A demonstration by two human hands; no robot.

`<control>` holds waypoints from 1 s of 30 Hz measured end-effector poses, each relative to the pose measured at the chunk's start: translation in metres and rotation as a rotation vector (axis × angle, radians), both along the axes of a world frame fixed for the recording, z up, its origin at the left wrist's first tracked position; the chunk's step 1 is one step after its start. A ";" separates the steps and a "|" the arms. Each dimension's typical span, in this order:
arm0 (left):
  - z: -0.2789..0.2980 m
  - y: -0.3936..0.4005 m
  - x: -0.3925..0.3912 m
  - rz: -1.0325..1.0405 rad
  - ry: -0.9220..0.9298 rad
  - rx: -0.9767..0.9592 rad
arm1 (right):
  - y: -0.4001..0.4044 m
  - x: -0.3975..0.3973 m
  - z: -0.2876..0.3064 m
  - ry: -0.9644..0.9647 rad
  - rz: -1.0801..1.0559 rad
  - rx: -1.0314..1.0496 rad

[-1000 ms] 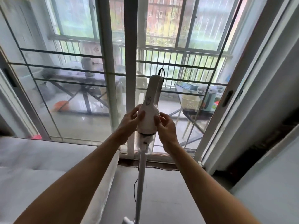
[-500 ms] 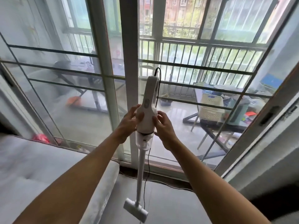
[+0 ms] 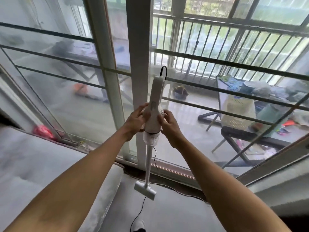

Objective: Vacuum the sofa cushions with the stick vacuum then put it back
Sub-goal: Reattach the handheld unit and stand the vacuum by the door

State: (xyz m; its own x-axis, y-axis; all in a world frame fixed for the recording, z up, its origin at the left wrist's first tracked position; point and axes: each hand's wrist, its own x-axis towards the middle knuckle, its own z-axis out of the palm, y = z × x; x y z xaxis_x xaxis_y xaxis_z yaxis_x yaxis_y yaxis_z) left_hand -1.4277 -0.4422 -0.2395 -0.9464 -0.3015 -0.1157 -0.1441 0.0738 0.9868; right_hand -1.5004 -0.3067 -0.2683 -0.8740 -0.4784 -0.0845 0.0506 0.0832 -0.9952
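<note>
The white plastic stick vacuum (image 3: 154,113) hangs upright, clear of the floor, in the open gap between the grey fabric sofa (image 3: 50,168) and the sliding glass door (image 3: 138,64); the left hand (image 3: 133,122) and right hand (image 3: 170,126) grip its motor body from opposite sides, fingers curled round it; below the fingers run a clear dust cup, a slim tube and a flat nozzle head (image 3: 145,190); a black cord (image 3: 143,208) trails from the handle top to the floor; beyond the fingertips, the door frame stands close.

The white stick vacuum (image 3: 154,106) hangs upright off the floor, its black cord trailing down. The pale sofa cushions (image 3: 41,164) lie lower left.
</note>
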 end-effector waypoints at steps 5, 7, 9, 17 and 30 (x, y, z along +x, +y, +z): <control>-0.023 -0.024 -0.040 -0.037 -0.009 -0.005 | -0.018 -0.036 -0.021 -0.039 -0.020 0.012; -0.031 -0.030 -0.054 -0.042 -0.030 -0.003 | -0.024 -0.046 -0.030 -0.060 -0.030 0.001; -0.038 -0.032 -0.064 -0.048 -0.046 -0.008 | -0.026 -0.052 -0.037 -0.077 -0.037 0.005; -0.063 -0.041 -0.095 -0.043 -0.076 0.034 | -0.031 -0.081 -0.066 -0.155 -0.016 -0.044; -0.113 -0.055 -0.133 -0.001 -0.181 0.107 | -0.029 -0.114 -0.099 -0.267 0.027 -0.113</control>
State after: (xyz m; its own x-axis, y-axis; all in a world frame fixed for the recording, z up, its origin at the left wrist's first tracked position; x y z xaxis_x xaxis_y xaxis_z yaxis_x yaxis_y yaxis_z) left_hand -1.5609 -0.4973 -0.3522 -0.9074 -0.2777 -0.3153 -0.3198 -0.0301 0.9470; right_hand -1.6148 -0.3358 -0.3670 -0.8152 -0.5204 -0.2544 0.3112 -0.0230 -0.9501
